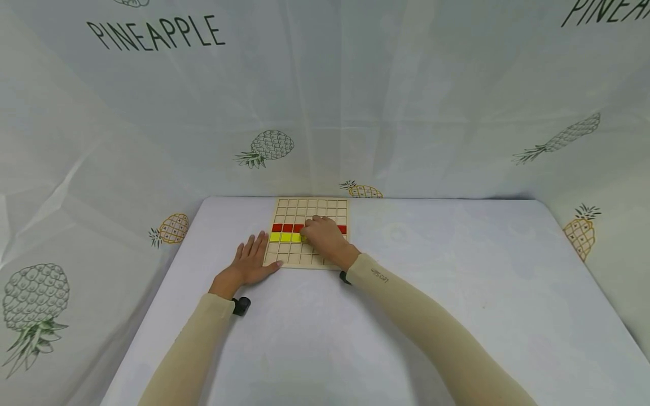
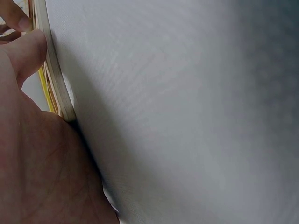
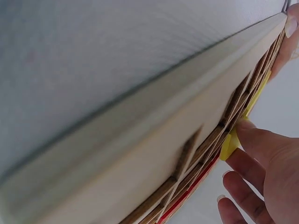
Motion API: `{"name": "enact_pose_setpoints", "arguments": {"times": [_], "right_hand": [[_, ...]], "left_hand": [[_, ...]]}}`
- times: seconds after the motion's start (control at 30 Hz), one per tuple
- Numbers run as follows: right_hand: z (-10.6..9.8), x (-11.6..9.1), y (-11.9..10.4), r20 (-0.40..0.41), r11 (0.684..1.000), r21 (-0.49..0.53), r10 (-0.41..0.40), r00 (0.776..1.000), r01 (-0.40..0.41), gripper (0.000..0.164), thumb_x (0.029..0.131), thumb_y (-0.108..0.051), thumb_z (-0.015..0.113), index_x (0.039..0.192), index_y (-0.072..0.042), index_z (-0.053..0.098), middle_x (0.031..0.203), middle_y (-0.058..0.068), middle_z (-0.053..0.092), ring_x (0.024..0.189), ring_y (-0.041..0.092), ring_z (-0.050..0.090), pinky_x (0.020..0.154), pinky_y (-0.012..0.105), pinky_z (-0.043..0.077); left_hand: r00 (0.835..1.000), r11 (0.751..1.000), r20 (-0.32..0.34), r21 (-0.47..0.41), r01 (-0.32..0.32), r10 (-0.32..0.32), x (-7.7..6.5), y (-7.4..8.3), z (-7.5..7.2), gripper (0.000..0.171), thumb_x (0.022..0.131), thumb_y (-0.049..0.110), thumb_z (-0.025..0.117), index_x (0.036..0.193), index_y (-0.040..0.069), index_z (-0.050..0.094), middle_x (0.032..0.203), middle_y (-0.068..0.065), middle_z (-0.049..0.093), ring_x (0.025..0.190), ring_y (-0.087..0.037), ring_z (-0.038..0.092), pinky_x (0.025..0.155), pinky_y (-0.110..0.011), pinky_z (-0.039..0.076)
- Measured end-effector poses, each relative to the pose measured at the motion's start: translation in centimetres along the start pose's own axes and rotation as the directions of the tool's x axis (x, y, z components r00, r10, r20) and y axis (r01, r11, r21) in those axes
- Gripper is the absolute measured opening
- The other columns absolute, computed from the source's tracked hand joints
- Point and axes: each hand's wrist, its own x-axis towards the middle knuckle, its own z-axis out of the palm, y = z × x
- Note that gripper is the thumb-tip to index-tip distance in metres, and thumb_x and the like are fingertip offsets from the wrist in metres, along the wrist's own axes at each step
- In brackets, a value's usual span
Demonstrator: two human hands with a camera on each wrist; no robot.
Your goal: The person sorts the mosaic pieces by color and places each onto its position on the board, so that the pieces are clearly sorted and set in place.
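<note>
A pale wooden grid board (image 1: 297, 259) lies on the white table. A row of red tiles (image 1: 287, 228) crosses it, partly covered by my right hand (image 1: 326, 237). In front of that row, several yellow tiles (image 1: 285, 237) fill squares on the left. My right thumb and index finger pinch another yellow tile (image 3: 229, 144), tilted at the board in the right wrist view; the other fingers curl loosely beside it. With fingers spread, my left hand (image 1: 249, 264) rests flat along the board's left edge, its thumb reaching over the front left corner.
The white tabletop (image 1: 457, 270) extends to both sides and in front of the board. Behind it hangs a pale curtain (image 1: 325, 101) printed with pineapples, close to the board's far edge. A black wrist strap (image 1: 241, 305) sits at the left cuff.
</note>
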Motion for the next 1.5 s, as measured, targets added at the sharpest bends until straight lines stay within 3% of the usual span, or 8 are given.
{"name": "enact_pose_setpoints", "arguments": {"times": [0.2, 0.47, 0.73, 1.07, 1.3, 1.5], "right_hand": [[0.0, -0.4, -0.1, 0.006, 0.999, -0.044, -0.012, 1.000, 0.012, 0.017, 0.099, -0.017, 0.076, 0.115, -0.019, 0.083, 0.117, -0.001, 0.076, 0.107, 0.021, 0.065, 0.106, 0.042, 0.055], [0.0, -1.5, -0.1, 0.003, 0.996, -0.083, -0.036, 0.999, 0.036, 0.016, 0.098, -0.009, 0.077, 0.107, -0.020, 0.084, 0.111, -0.001, 0.078, 0.098, 0.021, 0.065, 0.087, 0.034, 0.058], [-0.2, -3.0, 0.2, 0.032, 0.997, -0.079, -0.017, 0.999, 0.020, 0.027, 0.099, -0.013, 0.076, 0.124, -0.020, 0.080, 0.130, -0.003, 0.075, 0.115, 0.022, 0.066, 0.104, 0.039, 0.056], [-0.7, -6.4, 2.3, -0.096, 1.000, -0.003, 0.003, 0.995, -0.004, 0.024, 0.101, -0.014, 0.075, 0.123, -0.020, 0.079, 0.124, -0.003, 0.077, 0.113, 0.021, 0.068, 0.099, 0.040, 0.057], [-1.3, -9.3, 4.3, -0.181, 0.997, 0.079, 0.036, 0.983, -0.022, 0.028, 0.097, -0.015, 0.080, 0.124, -0.015, 0.079, 0.124, 0.001, 0.078, 0.108, 0.023, 0.069, 0.088, 0.037, 0.058], [-1.7, -11.5, 6.0, -0.205, 0.994, 0.088, 0.079, 0.976, -0.062, 0.033, 0.093, -0.013, 0.083, 0.126, -0.013, 0.078, 0.127, 0.003, 0.076, 0.112, 0.024, 0.069, 0.092, 0.041, 0.058]], "left_hand": [[1.000, 1.000, 0.001, -0.004, -0.002, 0.002, 0.0, 0.0, 0.0, 0.102, 0.105, 0.058, 0.047, 0.167, -0.003, -0.005, 0.176, -0.022, -0.008, 0.162, -0.046, -0.010, 0.128, -0.062, -0.009], [1.000, 1.000, 0.001, 0.009, 0.005, -0.005, 0.2, -0.2, 0.2, 0.102, 0.104, 0.059, 0.047, 0.167, -0.001, -0.006, 0.177, -0.021, -0.009, 0.162, -0.045, -0.010, 0.128, -0.062, -0.009], [1.000, 1.000, -0.004, 0.009, 0.008, -0.008, 0.3, -0.1, 0.4, 0.102, 0.104, 0.058, 0.049, 0.167, -0.002, -0.005, 0.176, -0.022, -0.008, 0.162, -0.046, -0.010, 0.128, -0.063, -0.009], [1.000, 1.000, -0.012, 0.017, 0.005, -0.005, 0.2, -0.2, 0.5, 0.102, 0.104, 0.057, 0.049, 0.167, -0.002, -0.005, 0.177, -0.022, -0.007, 0.162, -0.046, -0.008, 0.128, -0.063, -0.008], [1.000, 1.000, -0.003, 0.018, 0.007, -0.007, 0.2, -0.2, 0.4, 0.104, 0.104, 0.060, 0.048, 0.167, -0.002, -0.006, 0.176, -0.022, -0.009, 0.161, -0.046, -0.010, 0.127, -0.063, -0.010], [1.000, 1.000, -0.008, 0.018, 0.004, -0.004, 0.2, -0.2, 0.3, 0.103, 0.104, 0.059, 0.049, 0.167, -0.002, -0.005, 0.176, -0.023, -0.008, 0.161, -0.047, -0.010, 0.127, -0.064, -0.009]]}}
